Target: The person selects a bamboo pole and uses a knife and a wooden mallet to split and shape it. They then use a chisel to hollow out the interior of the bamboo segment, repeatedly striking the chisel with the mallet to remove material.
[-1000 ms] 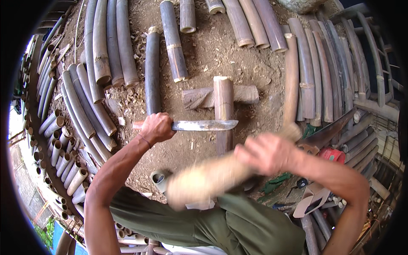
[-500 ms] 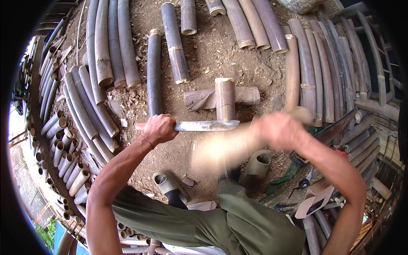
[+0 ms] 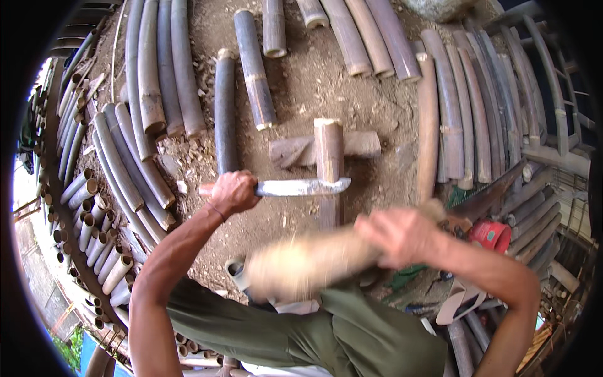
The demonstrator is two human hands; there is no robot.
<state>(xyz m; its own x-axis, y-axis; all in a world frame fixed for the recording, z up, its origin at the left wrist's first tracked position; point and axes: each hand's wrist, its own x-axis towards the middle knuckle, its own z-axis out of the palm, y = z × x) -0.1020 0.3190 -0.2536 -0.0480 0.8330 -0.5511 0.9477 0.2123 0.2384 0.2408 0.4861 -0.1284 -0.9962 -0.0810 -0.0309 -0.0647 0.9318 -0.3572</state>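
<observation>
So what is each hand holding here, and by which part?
The left hand grips a big knife by its handle, blade laid across an upright bamboo piece. The right hand holds a blurred wooden club by one end.

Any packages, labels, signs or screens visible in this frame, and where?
None to be made out. The view holds only bamboo poles on bare dirt ground, a steel blade in the left hand, a blurred wooden mallet in the right hand, and a red plastic container.

Left hand (image 3: 233, 192) fisted, arm outstretched; right hand (image 3: 397, 235) (motion-blurred) apparently clenched, elbow bent.
</observation>
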